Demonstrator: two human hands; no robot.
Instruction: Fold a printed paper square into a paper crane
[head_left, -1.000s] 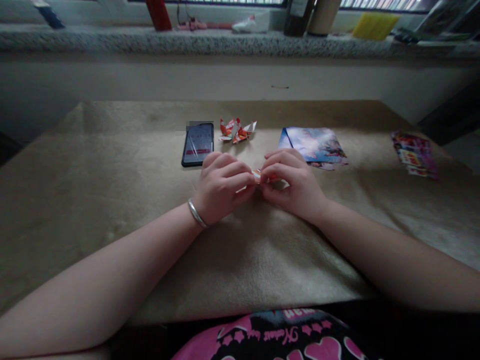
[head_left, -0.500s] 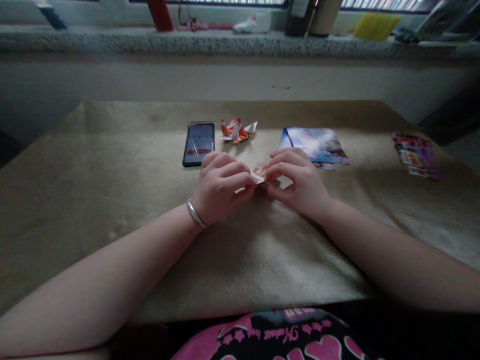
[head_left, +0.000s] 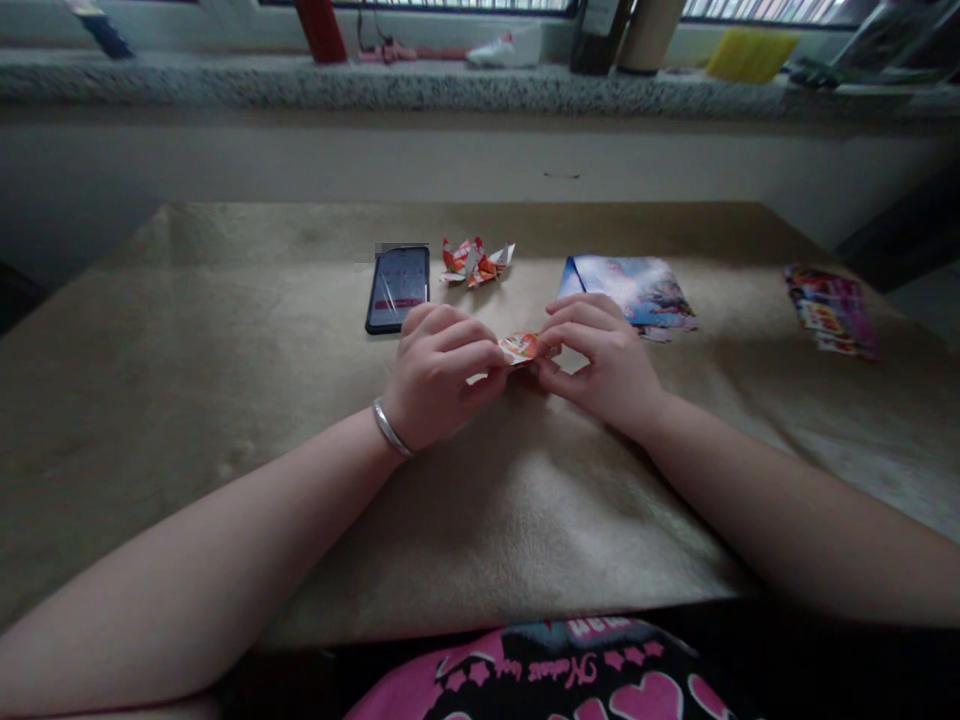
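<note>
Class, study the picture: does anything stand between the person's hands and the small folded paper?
Nothing visible does. The left hand and right hand both pinch the small folded paper between their fingertips. The phone and folded paper shapes lie farther back, apart from them.

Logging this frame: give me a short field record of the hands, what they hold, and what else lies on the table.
Held item: small folded paper, orange and white, between both hands
Left: left hand pinches its left end; silver bracelet on the wrist
Right: right hand pinches its right end
Surface: tan table cover
Behind the hands: phone, screen lit; folded paper shapes to its right
Right side: picture sheet lying flat; colourful sheet farther right
</note>
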